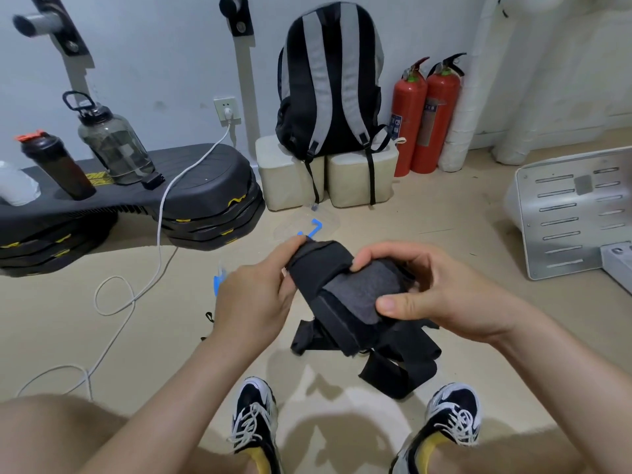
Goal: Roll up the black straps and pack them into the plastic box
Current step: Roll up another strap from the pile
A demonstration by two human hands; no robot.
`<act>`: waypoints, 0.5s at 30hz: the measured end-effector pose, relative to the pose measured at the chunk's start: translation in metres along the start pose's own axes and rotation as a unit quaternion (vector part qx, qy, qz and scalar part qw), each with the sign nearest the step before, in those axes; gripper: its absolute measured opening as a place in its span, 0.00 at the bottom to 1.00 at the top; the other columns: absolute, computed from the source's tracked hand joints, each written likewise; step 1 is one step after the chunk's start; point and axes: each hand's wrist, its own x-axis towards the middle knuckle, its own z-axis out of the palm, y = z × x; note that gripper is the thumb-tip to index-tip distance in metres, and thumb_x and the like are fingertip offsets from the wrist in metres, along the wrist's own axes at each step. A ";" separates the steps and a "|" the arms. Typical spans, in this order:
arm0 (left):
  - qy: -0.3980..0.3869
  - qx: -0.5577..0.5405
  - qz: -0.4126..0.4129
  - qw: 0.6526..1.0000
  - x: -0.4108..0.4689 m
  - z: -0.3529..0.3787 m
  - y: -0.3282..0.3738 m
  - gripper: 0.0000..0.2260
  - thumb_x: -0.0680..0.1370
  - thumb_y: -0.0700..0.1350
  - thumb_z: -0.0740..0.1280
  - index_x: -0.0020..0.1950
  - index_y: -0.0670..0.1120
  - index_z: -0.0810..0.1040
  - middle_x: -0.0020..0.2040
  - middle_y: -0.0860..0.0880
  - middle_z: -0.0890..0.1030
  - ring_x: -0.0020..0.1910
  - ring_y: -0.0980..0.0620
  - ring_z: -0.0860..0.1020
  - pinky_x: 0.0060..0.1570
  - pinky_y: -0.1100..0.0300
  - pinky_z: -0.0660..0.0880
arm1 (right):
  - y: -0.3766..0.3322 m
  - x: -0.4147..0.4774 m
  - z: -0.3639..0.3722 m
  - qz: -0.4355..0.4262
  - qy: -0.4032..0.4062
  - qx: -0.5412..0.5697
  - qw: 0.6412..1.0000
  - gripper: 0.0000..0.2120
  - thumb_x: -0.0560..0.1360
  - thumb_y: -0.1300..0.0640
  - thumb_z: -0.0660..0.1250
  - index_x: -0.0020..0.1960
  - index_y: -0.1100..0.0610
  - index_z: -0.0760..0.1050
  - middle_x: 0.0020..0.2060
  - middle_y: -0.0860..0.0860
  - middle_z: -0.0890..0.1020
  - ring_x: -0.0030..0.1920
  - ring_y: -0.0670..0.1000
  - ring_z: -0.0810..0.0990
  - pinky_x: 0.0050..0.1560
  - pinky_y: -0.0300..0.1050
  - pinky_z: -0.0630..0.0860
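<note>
Beige flooring fills the view, and a black-and-grey backpack (330,80) is propped against the pale wall on two cream foam blocks (290,176). Just right of the backpack, two red fire extinguishers (424,114) are stood side by side. Left of the backpack, a black step platform (205,186) is loaded with a dark shaker (56,165) and a smoky water jug (113,145), and a white cable (160,241) is trailed from the wall socket down across the floor.

In front of the backpack, nearer the camera, a clear plastic box (294,227) with a blue latch is set on the floor; its outline is faint and partly hidden by the hands. Nearer still, a partly rolled black strap (342,295) is held in the air. Its far end is pinched by the curled fingers and thumb of the left hand (253,295). The roll is clamped by the right hand (444,295), fingers bent over the top and thumb pressed flat against the near side. The loose strap tail (400,367) is draped down onto the floor between two black-and-white sneakers (254,425).
</note>
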 end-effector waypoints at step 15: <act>0.031 -0.596 -0.268 0.756 0.014 -0.021 0.037 0.11 0.77 0.33 0.69 0.54 0.46 0.82 0.42 0.47 0.86 0.39 0.51 0.84 0.36 0.59 0.80 | 0.009 0.007 0.019 -0.033 0.088 -0.103 0.990 0.15 0.67 0.55 0.77 0.52 0.43 0.83 0.52 0.44 0.83 0.56 0.47 0.82 0.58 0.46 0.79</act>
